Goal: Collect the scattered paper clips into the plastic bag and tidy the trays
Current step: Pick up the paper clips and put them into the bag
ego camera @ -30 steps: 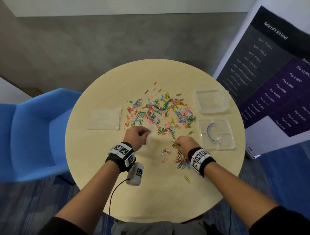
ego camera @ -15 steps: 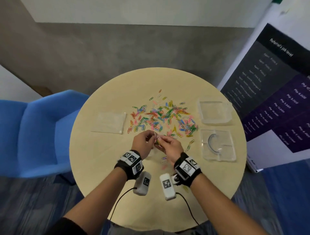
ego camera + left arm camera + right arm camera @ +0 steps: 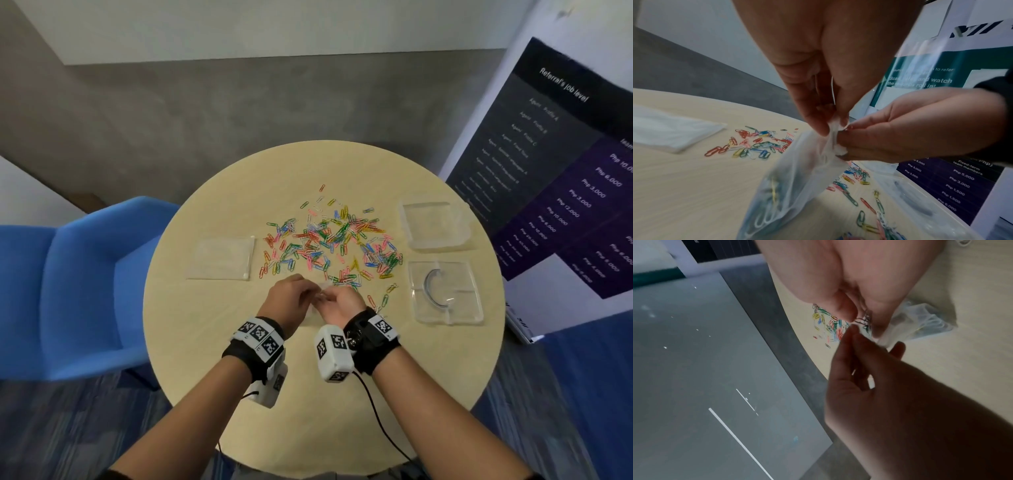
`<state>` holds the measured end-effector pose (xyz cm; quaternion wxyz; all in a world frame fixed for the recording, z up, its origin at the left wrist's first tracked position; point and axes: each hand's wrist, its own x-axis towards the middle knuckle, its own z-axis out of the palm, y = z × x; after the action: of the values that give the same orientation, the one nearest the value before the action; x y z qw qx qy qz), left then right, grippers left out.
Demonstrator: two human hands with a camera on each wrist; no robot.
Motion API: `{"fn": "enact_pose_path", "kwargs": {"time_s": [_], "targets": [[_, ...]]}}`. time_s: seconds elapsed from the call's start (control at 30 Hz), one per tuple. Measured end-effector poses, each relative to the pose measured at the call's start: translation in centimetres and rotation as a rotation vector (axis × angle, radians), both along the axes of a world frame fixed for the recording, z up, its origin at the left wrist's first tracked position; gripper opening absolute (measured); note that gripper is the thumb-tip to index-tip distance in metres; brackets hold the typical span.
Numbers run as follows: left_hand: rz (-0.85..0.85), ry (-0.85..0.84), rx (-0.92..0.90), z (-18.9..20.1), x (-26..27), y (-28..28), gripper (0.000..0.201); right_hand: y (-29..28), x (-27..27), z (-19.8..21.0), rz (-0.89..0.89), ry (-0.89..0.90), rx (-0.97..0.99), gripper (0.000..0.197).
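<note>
— Clips [image 3: 329, 240]: where are they seen, going from the left?

— First a blue chair [image 3: 78, 284] is passed, then the round table [image 3: 191, 325]. A flat clear sleeve [image 3: 222, 258] is laid at its left side. Just right of it, the clips are scattered across the middle of the table, in many colours.

— And the bag?

— The bag [image 3: 789, 186] is held up at the near edge of the scatter, between the two hands. Some clips are already seen through its plastic. Its mouth is pinched by the left hand [image 3: 289, 299] between thumb and fingertips. The same mouth is met by the right hand [image 3: 342, 303], whose fingers are curled together on it; a few clips appear to be pinched in them, though that is blurred in the right wrist view.

— What is found further right?

— Two clear trays are set at the table's right side, well apart from the hands. The far tray [image 3: 435, 222] is plain; the near tray [image 3: 445, 291] is divided, with a curved dark piece [image 3: 433, 286] lying in it. A printed banner [image 3: 565, 164] is stood beyond the table edge.
</note>
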<state>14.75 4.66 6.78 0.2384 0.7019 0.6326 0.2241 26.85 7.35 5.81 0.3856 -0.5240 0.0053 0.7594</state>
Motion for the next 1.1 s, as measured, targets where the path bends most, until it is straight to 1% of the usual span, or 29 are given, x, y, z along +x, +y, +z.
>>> {"fn": "enact_pose_path", "kwargs": {"time_s": [0.03, 0.07, 0.1, 0.13, 0.23, 0.27, 0.3, 0.33, 0.37, 0.4, 0.43, 0.47, 0.5, 0.53, 0.6, 0.63, 0.67, 0.7, 0.73, 0.77, 0.83, 0.87, 0.93, 1.0, 1.1], "targets": [[0.012, 0.007, -0.005, -0.2, 0.0, 0.0, 0.017, 0.0, 0.0, 0.3, 0.018, -0.037, 0.018, 0.04], [0.026, 0.013, -0.011, -0.3, 0.1, 0.0, 0.017, 0.0, 0.1, 0.5, 0.051, -0.077, 0.051, 0.032], [0.041, 0.017, -0.019, -0.5, 0.2, 0.1, 0.017, 0.0, 0.1, 0.4, 0.122, -0.139, 0.083, 0.029], [0.057, 0.019, -0.026, -0.7, 0.2, 0.2, 0.017, -0.1, 0.1, 0.6, 0.234, -0.24, 0.148, 0.03], [0.102, 0.016, -0.032, -0.9, 0.2, 0.6, 0.017, 0.1, 0.3, 0.7, 0.633, -0.681, 0.439, 0.027], [0.11, 0.012, -0.029, -1.0, 0.2, 0.7, 0.017, 0.2, 0.7, 0.5, 0.715, -0.818, 0.527, 0.024], [0.115, 0.008, -0.027, -0.9, 0.1, 0.9, 0.017, 0.3, 1.0, 0.6, 0.752, -0.888, 0.584, 0.017], [0.122, 0.007, -0.027, -0.9, 0.1, 1.0, 0.017, 0.5, 1.4, 0.7, 0.741, -0.894, 0.624, 0.008], [0.132, 0.009, -0.027, -0.8, -0.1, 1.1, 0.017, 0.7, 1.9, 0.8, 0.721, -0.897, 0.641, 0.007], [0.145, 0.016, -0.028, -0.7, -0.3, 1.2, 0.017, 0.9, 2.6, 0.7, 0.692, -0.908, 0.663, 0.013], [0.159, 0.021, -0.035, -0.7, -0.6, 1.4, 0.017, 1.2, 3.5, 0.6, 0.69, -0.954, 0.683, 0.015], [0.175, 0.02, -0.048, -0.7, -0.9, 1.5, 0.017, 1.4, 4.8, 0.4, 0.727, -1.032, 0.698, 0.017], [0.189, 0.013, -0.06, -0.7, -1.2, 1.6, 0.017, 1.5, 6.4, 0.2, 0.811, -1.119, 0.686, 0.022], [0.199, 0.005, -0.069, -0.7, -1.4, 1.7, 0.017, 1.3, 8.1, -0.1, 0.938, -1.204, 0.654, 0.034], [0.203, -0.006, -0.079, -0.8, -1.8, 1.8, 0.017, 0.4, 11.3, -1.2, 1.253, -1.356, 0.534, 0.076], [0.201, -0.009, -0.081, -0.8, -1.8, 1.8, 0.016, -0.4, 12.5, -2.0, 1.37, -1.403, 0.466, 0.098], [0.203, -0.013, -0.082, -0.8, -1.7, 1.8, 0.016, -1.4, 13.4, -2.6, 1.434, -1.421, 0.417, 0.115], [0.205, -0.019, -0.081, -0.8, -1.6, 1.8, 0.016, -2.2, 13.9, -3.4, 1.458, -1.424, 0.388, 0.126], [0.208, -0.027, -0.083, -0.8, -1.4, 1.8, 0.016, -3.0, 14.1, -3.9, 1.457, -1.421, 0.384, 0.132], [0.209, -0.036, -0.09, -0.8, -1.2, 1.7, 0.017, -3.6, 14.1, -4.5, 1.438, -1.421, 0.396, 0.133], [0.211, -0.05, -0.104, -0.8, -0.7, 1.5, 0.017, -4.2, 13.6, -5.5, 1.351, -1.437, 0.468, 0.127], [0.212, -0.054, -0.112, -0.9, -0.5, 1.4, 0.017, -4.2, 13.2, -6.0, 1.301, -1.452, 0.522, 0.119], [0.209, -0.056, -0.124, -0.9, -0.3, 1.1, 0.016, -4.2, 12.2, -6.6, 1.243, -1.491, 0.641, 0.096], [0.212, -0.057, -0.131, -0.9, -0.4, 0.9, 0.016, -4.3, 11.5, -7.0, 1.24, -1.521, 0.736, 0.07], [0.222, -0.055, -0.137, -0.8, -0.8, 0.8, 0.016, -4.1, 11.1, -7.1, 1.188, -1.494, 0.834, 0.038]]}}
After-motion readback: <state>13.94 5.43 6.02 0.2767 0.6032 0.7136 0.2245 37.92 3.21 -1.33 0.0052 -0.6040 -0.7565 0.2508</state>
